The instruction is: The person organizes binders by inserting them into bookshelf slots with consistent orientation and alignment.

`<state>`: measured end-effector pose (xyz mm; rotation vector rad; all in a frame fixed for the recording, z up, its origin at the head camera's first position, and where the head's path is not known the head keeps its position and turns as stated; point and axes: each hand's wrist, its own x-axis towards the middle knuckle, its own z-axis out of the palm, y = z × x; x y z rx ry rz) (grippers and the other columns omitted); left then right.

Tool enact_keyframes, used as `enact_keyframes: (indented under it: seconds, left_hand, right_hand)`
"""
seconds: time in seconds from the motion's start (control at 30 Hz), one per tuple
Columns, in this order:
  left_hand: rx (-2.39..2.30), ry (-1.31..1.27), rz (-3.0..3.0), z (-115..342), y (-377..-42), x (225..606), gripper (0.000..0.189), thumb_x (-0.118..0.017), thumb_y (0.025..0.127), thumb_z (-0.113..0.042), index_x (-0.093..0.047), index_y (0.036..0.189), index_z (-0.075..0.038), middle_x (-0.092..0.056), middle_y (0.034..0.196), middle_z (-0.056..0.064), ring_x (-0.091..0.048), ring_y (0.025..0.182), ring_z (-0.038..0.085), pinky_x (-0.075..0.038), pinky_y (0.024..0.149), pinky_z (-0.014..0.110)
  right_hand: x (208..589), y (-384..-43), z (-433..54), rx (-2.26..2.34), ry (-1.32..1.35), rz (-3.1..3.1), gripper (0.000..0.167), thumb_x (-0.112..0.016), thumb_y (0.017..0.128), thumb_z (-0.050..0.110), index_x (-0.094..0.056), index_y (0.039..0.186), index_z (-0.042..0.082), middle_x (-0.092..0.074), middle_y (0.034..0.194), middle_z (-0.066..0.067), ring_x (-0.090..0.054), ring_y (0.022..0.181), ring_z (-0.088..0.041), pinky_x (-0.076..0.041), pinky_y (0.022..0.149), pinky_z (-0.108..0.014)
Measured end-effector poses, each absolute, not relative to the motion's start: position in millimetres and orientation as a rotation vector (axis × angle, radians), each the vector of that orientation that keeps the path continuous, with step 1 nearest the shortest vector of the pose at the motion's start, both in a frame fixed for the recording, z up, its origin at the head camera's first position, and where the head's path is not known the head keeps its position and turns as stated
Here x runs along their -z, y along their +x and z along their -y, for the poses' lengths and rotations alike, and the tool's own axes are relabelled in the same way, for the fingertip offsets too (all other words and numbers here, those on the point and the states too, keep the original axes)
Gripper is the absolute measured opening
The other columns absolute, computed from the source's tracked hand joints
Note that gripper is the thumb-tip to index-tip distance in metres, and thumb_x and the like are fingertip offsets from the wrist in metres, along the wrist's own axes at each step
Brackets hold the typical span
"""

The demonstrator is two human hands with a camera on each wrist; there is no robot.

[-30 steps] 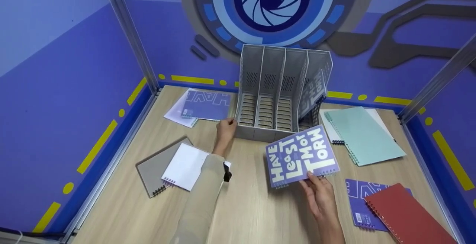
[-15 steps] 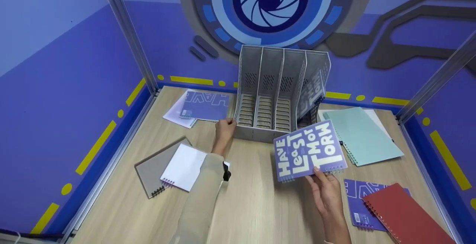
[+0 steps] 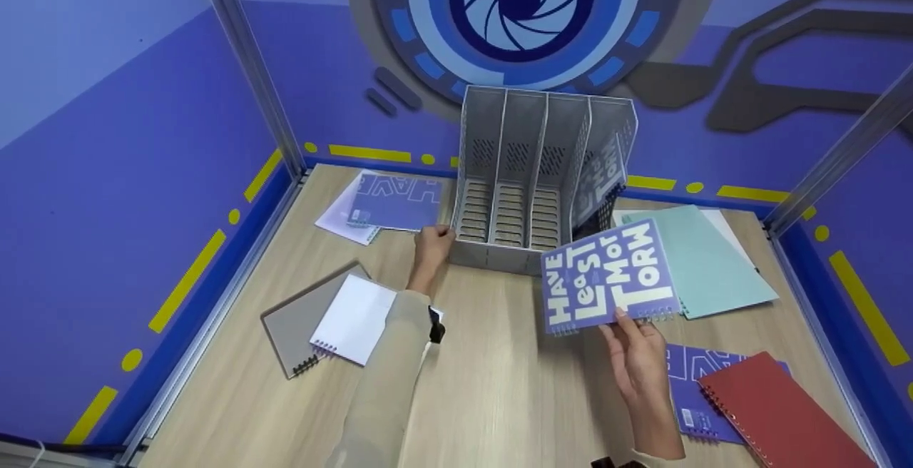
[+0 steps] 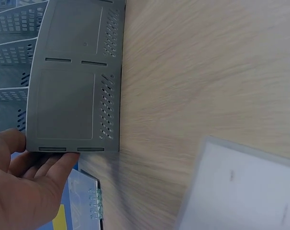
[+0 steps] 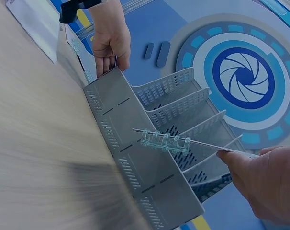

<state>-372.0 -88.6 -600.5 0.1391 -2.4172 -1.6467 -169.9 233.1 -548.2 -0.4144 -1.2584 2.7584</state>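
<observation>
My right hand [image 3: 640,361] pinches a purple spiral notebook [image 3: 606,279] by its bound edge, thumb on the lettered cover. It is raised in front of the right end of a grey file organizer [image 3: 492,257]. In the right wrist view that notebook appears almost edge-on, its clear rings [image 5: 165,142] near the organizer's front. My left hand [image 3: 431,257] grips the organizer's front left corner; in the left wrist view the thumb lies at the rim and the fingers [image 4: 59,170] bend against the side. Another lettered notebook [image 3: 603,175] leans in the rightmost slot.
Left of the organizer lie a purple notebook [image 3: 399,204] over a white one, and a white notebook [image 3: 349,322] over a grey one [image 3: 292,325]. Rightward are a mint notebook [image 3: 713,261] on a white one and a red notebook [image 3: 777,404] on a purple one. Walls enclose the table.
My right hand has carried the purple notebook to the right and slightly upward, away from the middle of the organizer. My left hand has stayed at the organizer's corner.
</observation>
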Motion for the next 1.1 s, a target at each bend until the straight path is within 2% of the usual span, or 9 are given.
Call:
enact_keyframes:
  seconds: [0.13, 0.2, 0.43, 0.67, 0.93, 1.1]
  left_hand:
    - [1.633, 0.119, 2.429, 89.2, -372.3, 597.9, 0.045, -0.061, 0.09, -0.003, -0.037, 0.055, -0.018, -0.031, 0.052, -0.01, -0.027, 0.049, 0.007, -0.021, 0.048, 0.024]
    - [1.615, 0.13, 2.447, 89.5, -372.0, 597.3, 0.046, -0.061, 0.09, -0.003, -0.037, 0.054, -0.019, -0.031, 0.051, -0.01, -0.027, 0.048, 0.006, -0.02, 0.048, 0.024]
    - [1.579, 0.138, 2.47, 90.5, -371.7, 599.0, 0.047, -0.063, 0.089, -0.005, -0.036, 0.053, -0.02, -0.03, 0.051, -0.011, -0.026, 0.048, 0.006, -0.02, 0.049, 0.024]
    - [1.608, 0.158, 2.463, 90.9, -372.2, 598.5, 0.045, -0.063, 0.088, -0.005, -0.039, 0.053, -0.02, -0.032, 0.051, -0.011, -0.027, 0.049, 0.007, -0.021, 0.049, 0.024]
    - [1.631, 0.165, 2.448, 90.2, -373.7, 598.6, 0.037, -0.064, 0.09, -0.005, -0.049, 0.059, -0.017, -0.035, 0.054, -0.01, -0.032, 0.052, 0.007, -0.025, 0.05, 0.024]
    - [1.584, 0.145, 2.45, 90.7, -372.1, 599.5, 0.044, -0.063, 0.091, -0.006, -0.041, 0.054, -0.018, -0.032, 0.052, -0.01, -0.028, 0.05, 0.007, -0.022, 0.049, 0.024]
  right_hand:
    - [543.8, -176.4, -234.7, -2.762, -0.371, 1.183, 0.029, -0.054, 0.103, 0.004, -0.054, 0.133, 0.004, -0.066, 0.126, -0.006, -0.063, 0.121, -0.015, -0.044, 0.106, -0.033]
    - [541.5, -179.4, -235.7, -2.759, -0.379, 1.165, 0.028, -0.054, 0.103, 0.003, -0.055, 0.131, 0.005, -0.067, 0.125, -0.006, -0.063, 0.121, -0.015, -0.044, 0.105, -0.033]
    - [532.2, -188.8, -239.9, -2.716, -0.461, 1.207, 0.045, -0.054, 0.104, 0.007, -0.042, 0.147, 0.005, -0.059, 0.136, -0.005, -0.057, 0.128, -0.016, -0.045, 0.106, -0.031]
    - [528.1, -198.0, -247.4, -2.656, -0.417, 1.265, 0.04, -0.052, 0.104, 0.006, -0.043, 0.143, 0.003, -0.057, 0.135, -0.008, -0.056, 0.13, -0.018, -0.045, 0.106, -0.03]
    - [523.4, -216.0, -253.8, -2.571, -0.366, 1.397, 0.048, -0.048, 0.106, 0.009, -0.033, 0.15, -0.005, -0.045, 0.146, -0.013, -0.041, 0.144, -0.026, -0.043, 0.107, -0.027]
    - [526.6, -229.5, -253.0, -2.472, -0.277, 1.524, 0.047, -0.043, 0.108, 0.009, -0.031, 0.152, -0.006, -0.041, 0.15, -0.016, -0.038, 0.146, -0.028, -0.039, 0.11, -0.03]
